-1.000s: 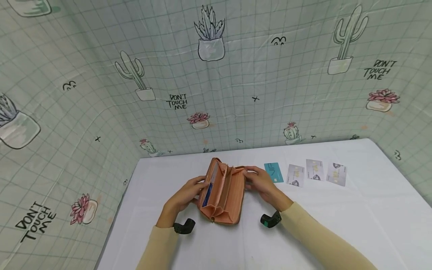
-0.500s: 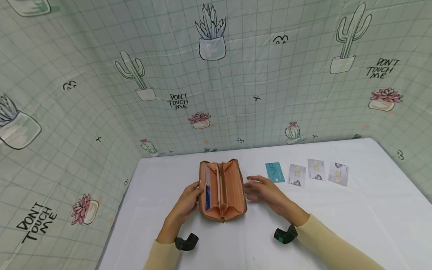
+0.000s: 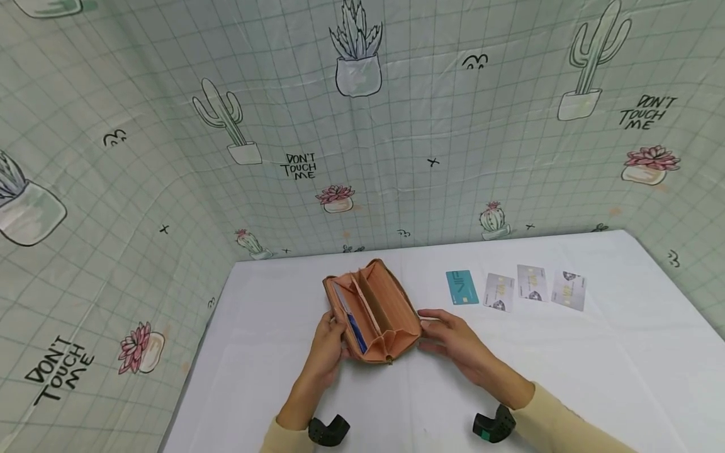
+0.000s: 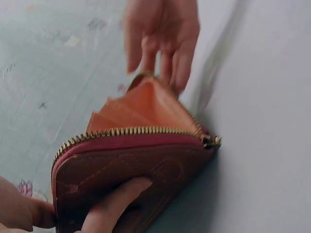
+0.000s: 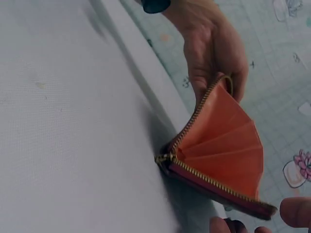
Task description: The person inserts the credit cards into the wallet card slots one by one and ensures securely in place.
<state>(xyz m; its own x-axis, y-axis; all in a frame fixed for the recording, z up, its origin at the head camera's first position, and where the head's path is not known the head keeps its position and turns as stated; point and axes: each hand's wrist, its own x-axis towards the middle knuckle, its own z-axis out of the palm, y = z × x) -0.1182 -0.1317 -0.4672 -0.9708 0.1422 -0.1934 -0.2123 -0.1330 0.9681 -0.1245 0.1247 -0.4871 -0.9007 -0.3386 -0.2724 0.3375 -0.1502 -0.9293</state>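
An unzipped zip-around wallet [image 3: 396, 299], brown outside and orange inside, stands fanned out on the table, tilted to the left at its far end. My left hand [image 3: 328, 346] grips its left side, the fingers [image 4: 116, 204] lying against the brown outer face. Inside the left section, a blue card-like piece [image 3: 357, 333] and a whitish one show in the slots. My right hand [image 3: 455, 343] is at the wallet's right edge with fingers loosely extended, fingertips right by the zip. The gold zip pull [image 4: 211, 141] hangs at the near end.
A teal VIP card [image 3: 462, 287] lies right of the wallet. Further right are three silver-grey cards, with the middle one [image 3: 531, 283] set slightly farther back. The white table [image 3: 255, 314] ends at a cactus-print curtain behind and on the left.
The wallet first turned upright and square, then tilted left. My right hand let go of its far right corner and came down along its right edge. The left hand kept its grip.
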